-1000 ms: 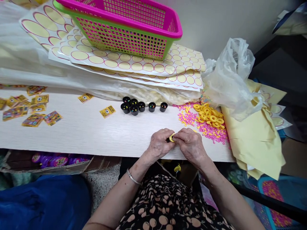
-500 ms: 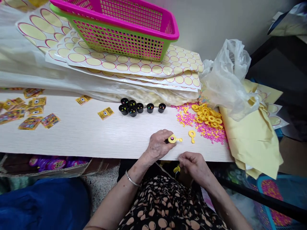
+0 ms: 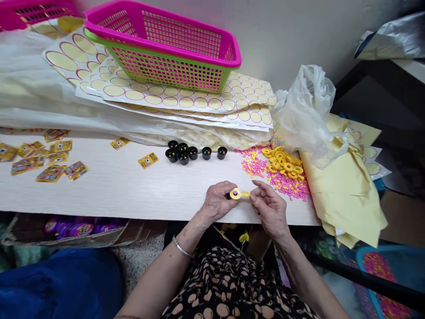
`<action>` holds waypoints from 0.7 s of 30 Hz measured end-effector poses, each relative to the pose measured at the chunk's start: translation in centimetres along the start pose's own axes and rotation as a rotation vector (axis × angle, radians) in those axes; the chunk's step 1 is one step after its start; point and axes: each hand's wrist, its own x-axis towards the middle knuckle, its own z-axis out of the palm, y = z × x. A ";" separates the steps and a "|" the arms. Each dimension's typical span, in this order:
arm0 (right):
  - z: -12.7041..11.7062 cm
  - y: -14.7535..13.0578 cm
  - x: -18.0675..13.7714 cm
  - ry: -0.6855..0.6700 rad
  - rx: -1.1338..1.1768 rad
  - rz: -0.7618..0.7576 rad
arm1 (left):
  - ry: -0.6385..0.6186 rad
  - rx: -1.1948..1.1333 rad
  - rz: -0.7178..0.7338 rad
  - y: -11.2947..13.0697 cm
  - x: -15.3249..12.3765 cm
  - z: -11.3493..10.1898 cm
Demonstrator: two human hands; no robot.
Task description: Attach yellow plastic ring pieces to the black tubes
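Note:
My left hand [image 3: 217, 199] is closed around a small black cup [image 3: 229, 195] at the table's front edge. On top of the cup lies a yellow ring-shaped piece [image 3: 235, 193] with a pink bead in its centre, and its thin tab points right. My right hand [image 3: 269, 207] is just right of that tab, index finger stretched out and apart from the thumb. Its thumb tip is close to the tab's end; I cannot tell whether they touch. Beyond it lie a heap of yellow ring pieces [image 3: 285, 161] and scattered pink and yellow beads [image 3: 288, 186].
Several black cups [image 3: 182, 157] with coloured bits inside stand at the back. Printed packets [image 3: 148, 160] lie to the left. A pink and green basket [image 3: 172, 62] sits on sticker sheets [image 3: 186, 102]. Plastic bags [image 3: 303, 106] and yellow paper [image 3: 345, 199] bound the right.
My right hand has risen from the table's front edge onto the tabletop beside the tab. It now covers the spot where a loose yellow ring piece lay. The view has shifted slightly.

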 end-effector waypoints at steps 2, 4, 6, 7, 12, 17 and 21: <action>-0.4 0.3 0.2 -0.003 0.060 0.072 | -0.028 0.026 0.018 0.0 0.0 -0.1; -0.5 0.8 0.3 -0.067 0.093 0.148 | -0.081 0.044 0.035 0.0 0.0 -0.3; -0.4 1.2 0.3 -0.093 0.104 0.182 | -0.119 0.043 0.015 -0.2 -0.1 -0.4; -0.2 1.3 0.3 -0.074 0.105 0.175 | -0.122 0.036 -0.013 -0.3 -0.1 -0.4; 0.7 1.6 0.4 0.010 0.076 0.076 | -0.059 0.007 -0.202 -0.6 0.0 0.1; 0.9 1.0 0.3 -0.111 -0.061 0.034 | -0.037 0.056 -0.088 -0.4 0.1 0.3; 0.6 0.4 0.9 -0.055 -0.158 0.052 | -0.083 0.178 0.116 -0.3 0.0 0.6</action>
